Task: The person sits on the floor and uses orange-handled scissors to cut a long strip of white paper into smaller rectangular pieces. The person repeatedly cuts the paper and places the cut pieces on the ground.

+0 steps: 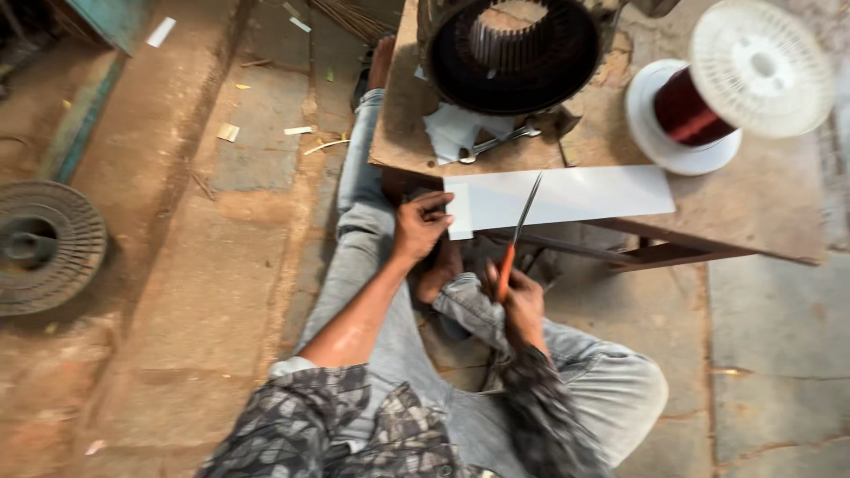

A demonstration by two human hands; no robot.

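The left hand (421, 226) pinches the near end of a long white paper strip (567, 196) that lies along the edge of the low wooden worktop (761, 212). The right hand (522, 305) is closed around the orange handles of a pair of scissors (518, 235), whose blades seem to cross the strip, though blur hides the cut. A spool of copper wire (699, 106) and a motor stator (513, 53) sit behind.

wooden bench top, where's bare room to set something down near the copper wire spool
Bare wood lies on the low bench right of the white sheet and below the copper wire spool. The far left corner is crowded: motor stator, pliers, paper scraps. Left hand and scissors occupy the sheet's left end.
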